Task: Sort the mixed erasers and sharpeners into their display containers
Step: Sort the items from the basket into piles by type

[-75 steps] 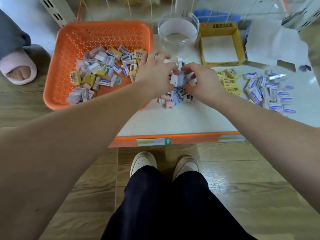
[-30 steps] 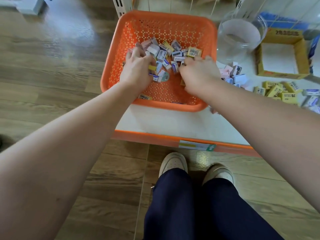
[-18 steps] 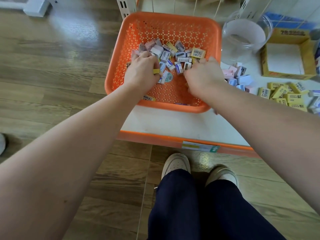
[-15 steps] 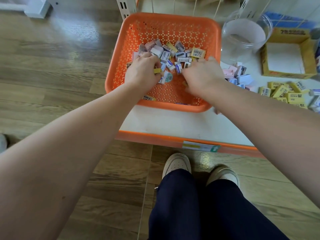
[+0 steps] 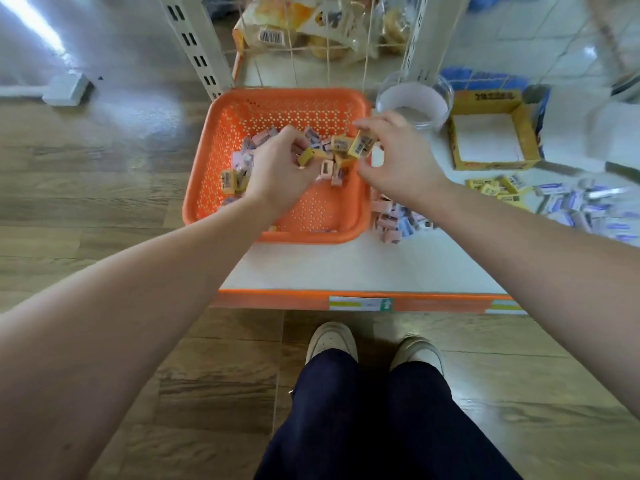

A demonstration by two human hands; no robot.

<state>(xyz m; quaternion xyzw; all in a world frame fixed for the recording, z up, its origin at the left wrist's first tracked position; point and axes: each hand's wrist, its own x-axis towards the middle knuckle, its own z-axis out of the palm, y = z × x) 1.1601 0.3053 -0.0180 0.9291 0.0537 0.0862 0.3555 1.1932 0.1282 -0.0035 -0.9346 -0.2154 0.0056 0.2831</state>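
Note:
An orange perforated basket (image 5: 277, 109) on the white shelf holds a loose heap of small yellow, pink and lilac erasers and sharpeners. My left hand (image 5: 277, 171) hovers over the heap and pinches a yellow piece (image 5: 309, 156) in its fingertips. My right hand (image 5: 394, 157), above the basket's right rim, pinches another yellow piece with a barcode label (image 5: 361, 144). A round clear tub (image 5: 415, 102) and an open yellow cardboard box (image 5: 491, 133) stand behind to the right; what lies inside them I cannot tell.
Sorted heaps lie on the white shelf (image 5: 346, 265): pink and lilac pieces (image 5: 391, 220) beside the basket, yellow ones (image 5: 498, 188) further right, blue-and-white ones (image 5: 581, 206) at the far right. A wire rack of bagged goods (image 5: 311, 26) stands behind. My shoes (image 5: 332, 341) stand below the shelf edge.
Both hands have risen out of the heap, each now pinching a yellow piece. The right hand has shifted towards the basket's right rim. The camera has tilted up and to the left.

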